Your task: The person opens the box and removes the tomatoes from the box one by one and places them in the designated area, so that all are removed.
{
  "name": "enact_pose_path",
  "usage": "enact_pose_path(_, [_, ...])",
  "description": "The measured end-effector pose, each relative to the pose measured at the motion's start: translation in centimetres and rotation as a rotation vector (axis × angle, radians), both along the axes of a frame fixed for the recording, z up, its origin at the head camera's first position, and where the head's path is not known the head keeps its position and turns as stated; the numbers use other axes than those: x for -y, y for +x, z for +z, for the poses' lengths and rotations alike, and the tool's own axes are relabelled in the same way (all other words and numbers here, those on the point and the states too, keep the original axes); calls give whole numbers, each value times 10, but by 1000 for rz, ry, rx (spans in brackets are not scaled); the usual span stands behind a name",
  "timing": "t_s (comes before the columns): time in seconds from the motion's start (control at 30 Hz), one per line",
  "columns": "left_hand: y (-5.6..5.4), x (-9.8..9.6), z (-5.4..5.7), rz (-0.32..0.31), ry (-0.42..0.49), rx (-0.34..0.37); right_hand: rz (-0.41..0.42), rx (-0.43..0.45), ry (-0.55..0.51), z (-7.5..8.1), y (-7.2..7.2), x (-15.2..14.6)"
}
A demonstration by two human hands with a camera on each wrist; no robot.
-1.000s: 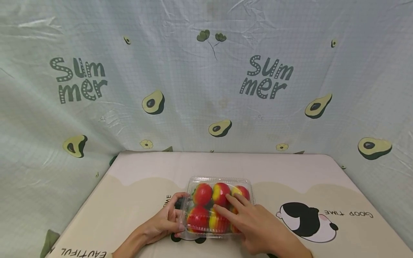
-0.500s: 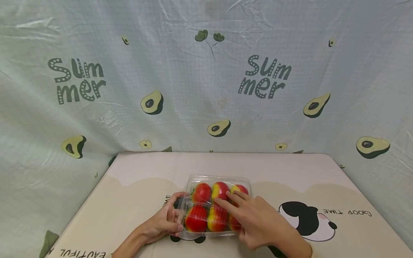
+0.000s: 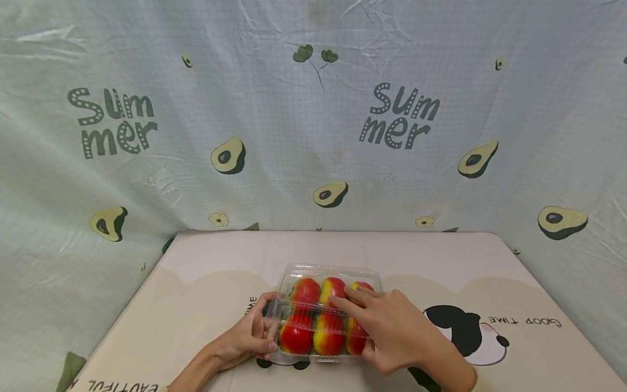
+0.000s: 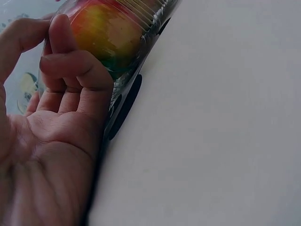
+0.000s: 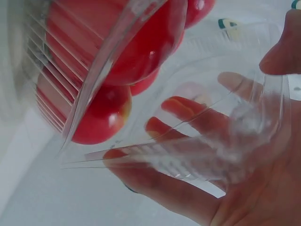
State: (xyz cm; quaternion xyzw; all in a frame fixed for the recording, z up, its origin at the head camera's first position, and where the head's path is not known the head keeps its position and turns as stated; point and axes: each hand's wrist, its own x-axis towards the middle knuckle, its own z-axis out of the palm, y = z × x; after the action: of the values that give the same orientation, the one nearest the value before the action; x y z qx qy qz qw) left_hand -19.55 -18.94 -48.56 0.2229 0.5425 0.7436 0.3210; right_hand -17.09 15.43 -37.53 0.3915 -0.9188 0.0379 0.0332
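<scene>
The right hand pinches the lid in its fingers, now tilted higher, part-opening the box that the left hand grips short of the bench's far edge.

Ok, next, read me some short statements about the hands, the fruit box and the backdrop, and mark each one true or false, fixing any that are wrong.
1. The left hand holds the left side of the clear container. True.
2. The right hand holds the lid. True.
3. The lid is pressed fully shut. False: it is tilted up, leaving a gap at its near edge.
4. Everything inside the clear container is plain green. False: six fruits show, mostly red and yellow.
5. The pale cloth bears avocado prints. True.
6. That cloth says WINTER. False: its lettering reads SUMMER.
</scene>
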Motion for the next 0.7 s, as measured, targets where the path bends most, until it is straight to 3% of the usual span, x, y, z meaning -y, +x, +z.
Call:
enact_pose_path(0.37, [1, -1, 1, 0, 10, 30, -39, -32, -10, 4, -2, -4])
enact_pose_path(0.7, [1, -2, 3, -11, 9, 26, -91, -22, -56, 21, -12, -6])
